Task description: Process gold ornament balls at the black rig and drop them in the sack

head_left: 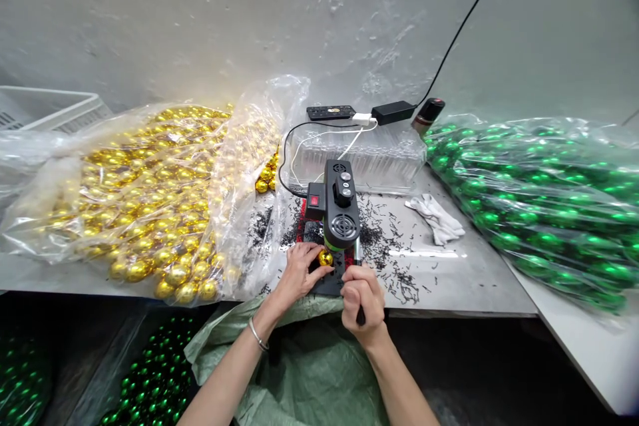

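My left hand (pixel 297 273) pinches a shiny gold ball (pixel 325 257) between thumb and fingers, under the head of a small black machine (pixel 342 210). The machine has round vents, buttons on top and a red switch (pixel 314 200) at its side. In a closed fist, my right hand (pixel 363 299) grips a black-ended lever handle (pixel 360 316) at the machine's right. Black scraps (pixel 384 229) lie scattered around the machine. The ball's underside is hidden.
A bag of gold balls (pixel 164 200) lies left, a bag of green balls (pixel 539 206) right. Behind the machine are a clear box (pixel 359 156), cables and a power adapter (pixel 393 112). A white glove (pixel 436 218) lies right. A green sack (pixel 309 366) hangs below the table edge.
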`<state>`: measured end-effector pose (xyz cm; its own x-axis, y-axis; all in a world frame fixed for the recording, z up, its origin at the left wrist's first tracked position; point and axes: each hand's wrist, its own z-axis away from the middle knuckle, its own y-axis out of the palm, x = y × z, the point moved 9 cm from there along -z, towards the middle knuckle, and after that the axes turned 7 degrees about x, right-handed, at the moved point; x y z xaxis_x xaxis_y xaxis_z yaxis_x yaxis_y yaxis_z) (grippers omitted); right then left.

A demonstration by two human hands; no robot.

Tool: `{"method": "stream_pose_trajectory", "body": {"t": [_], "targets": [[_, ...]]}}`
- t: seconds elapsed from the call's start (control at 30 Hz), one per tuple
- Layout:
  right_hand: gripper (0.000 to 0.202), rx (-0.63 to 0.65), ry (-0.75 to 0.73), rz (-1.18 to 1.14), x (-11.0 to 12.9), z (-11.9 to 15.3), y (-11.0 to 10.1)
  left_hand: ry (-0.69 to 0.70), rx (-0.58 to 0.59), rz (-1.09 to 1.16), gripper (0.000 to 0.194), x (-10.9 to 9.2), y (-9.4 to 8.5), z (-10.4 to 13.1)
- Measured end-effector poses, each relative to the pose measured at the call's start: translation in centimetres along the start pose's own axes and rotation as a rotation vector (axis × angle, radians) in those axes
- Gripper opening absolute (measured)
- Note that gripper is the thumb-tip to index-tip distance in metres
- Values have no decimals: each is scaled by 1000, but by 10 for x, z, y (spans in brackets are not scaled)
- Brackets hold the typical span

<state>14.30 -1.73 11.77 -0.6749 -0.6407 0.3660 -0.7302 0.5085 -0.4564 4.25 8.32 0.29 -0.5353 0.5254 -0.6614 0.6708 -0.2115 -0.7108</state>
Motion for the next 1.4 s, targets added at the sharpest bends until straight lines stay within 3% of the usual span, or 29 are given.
{"method": "stream_pose_trajectory", "body": {"t": [0.2,0.33,0.43,0.53,0.67,0.8,0.87,1.0,1.1,1.2,1.4], "targets": [[24,-94,8,39,-11,14,6,-32,26,14,32,0,1,0],[24,-58,-66,49,-7,15,12,-50,43,23,31,0,0,-1],[25,-87,5,-6,-4,4,1,-48,36,36,31,0,-1,-4],[24,-38,133,-81,2,-20,-12,-46,25,68,32,-2,-1,-3],[26,-1,207,-115,10,-47,-26,-19,72,150,38,-9,-5,21],[26,8,168,-113,12,-48,-25,46,223,238,55,-12,-17,45],[26,-3,156,-116,11,-42,-21,-35,154,252,46,6,-41,32],[25,-43,151,-120,8,-32,-19,-342,-181,144,29,73,-104,-31],[26,-43,146,-113,9,-31,-17,-425,-284,99,30,107,-131,-76],[27,-42,144,-117,8,-29,-16,-458,-329,91,28,123,-140,-96],[27,-43,128,-114,9,-28,-14,-501,-299,188,15,132,-134,-96]]}}
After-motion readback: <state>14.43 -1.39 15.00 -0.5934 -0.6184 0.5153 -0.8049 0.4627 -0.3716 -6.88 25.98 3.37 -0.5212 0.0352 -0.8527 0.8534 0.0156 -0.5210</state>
